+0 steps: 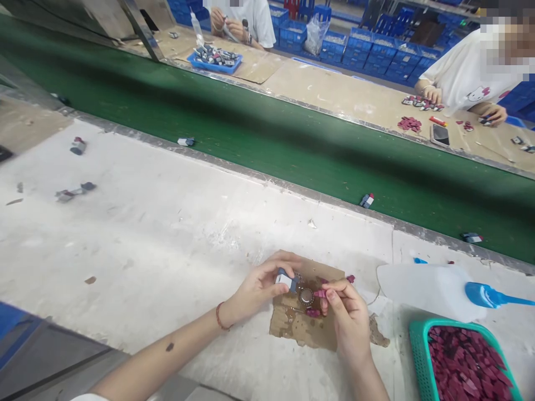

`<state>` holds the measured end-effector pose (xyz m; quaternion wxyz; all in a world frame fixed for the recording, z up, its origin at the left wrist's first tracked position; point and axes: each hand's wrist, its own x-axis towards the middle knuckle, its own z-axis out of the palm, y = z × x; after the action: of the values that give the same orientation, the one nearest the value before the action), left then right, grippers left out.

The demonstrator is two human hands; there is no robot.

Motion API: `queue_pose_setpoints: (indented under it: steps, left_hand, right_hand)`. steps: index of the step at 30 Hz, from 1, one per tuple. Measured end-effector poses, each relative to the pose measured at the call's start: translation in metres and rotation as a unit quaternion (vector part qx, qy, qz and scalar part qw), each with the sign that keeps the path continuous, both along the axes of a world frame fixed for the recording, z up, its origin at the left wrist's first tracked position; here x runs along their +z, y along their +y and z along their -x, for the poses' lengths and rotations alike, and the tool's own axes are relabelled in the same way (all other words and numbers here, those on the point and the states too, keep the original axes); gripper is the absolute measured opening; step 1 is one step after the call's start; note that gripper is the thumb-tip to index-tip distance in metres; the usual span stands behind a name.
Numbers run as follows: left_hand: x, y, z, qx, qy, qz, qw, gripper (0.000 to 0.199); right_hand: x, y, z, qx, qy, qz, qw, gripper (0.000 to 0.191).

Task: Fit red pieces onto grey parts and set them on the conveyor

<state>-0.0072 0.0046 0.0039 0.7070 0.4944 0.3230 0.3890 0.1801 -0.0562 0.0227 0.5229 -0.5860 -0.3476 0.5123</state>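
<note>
My left hand (pixel 267 281) is closed around a small white and dark-blue plastic part (pixel 285 280), held above the left side of a stained cardboard piece (pixel 305 328). Between the fingertips of my right hand (pixel 346 309) is a small dark-pink piece (pixel 320 293). A round bottle-cap-like dish (pixel 306 296) sits on the cardboard between both hands. Another dark-pink piece (pixel 312 313) lies just below that dish. The two held parts are apart from each other.
A green basket (pixel 416 348) of dark-pink pieces stands at lower right, near a white bottle with a blue nozzle (pixel 485 295). Beyond the white table runs a green conveyor belt (pixel 267 150) carrying several parts. Two people work across it, one beside a blue tray (pixel 217 68).
</note>
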Motion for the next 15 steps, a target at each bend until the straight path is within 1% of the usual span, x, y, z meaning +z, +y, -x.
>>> queue_pose_setpoints:
  steps: [2,4,6,8,11,15]
  left_hand:
    - [0.001,-0.002,0.001,-0.054,-0.01,0.014,0.998,0.038]
    - [0.0,-0.006,0.002,-0.088,0.011,-0.005,0.996,0.039]
    - [-0.002,-0.009,0.004,-0.093,0.055,-0.049,0.993,0.042]
    - [-0.004,-0.01,0.005,-0.097,0.092,-0.082,0.988,0.04]
    - [-0.006,-0.011,0.005,-0.116,0.116,-0.112,0.98,0.033]
    - [-0.009,-0.011,0.005,-0.129,0.137,-0.167,0.968,0.038]
  right_hand:
    - [-0.001,-0.001,0.0,-0.003,-0.005,-0.003,1.0,0.037]
    - [-0.002,-0.001,0.001,-0.004,-0.005,-0.005,1.0,0.037]
    - [-0.002,-0.002,0.003,-0.002,-0.003,-0.003,1.0,0.037]
    - [-0.002,-0.003,0.004,0.005,-0.004,0.001,1.0,0.037]
    - [-0.002,-0.005,0.006,0.019,-0.017,0.004,1.0,0.035]
    - [-0.001,-0.005,0.007,0.04,-0.047,-0.008,0.998,0.034]
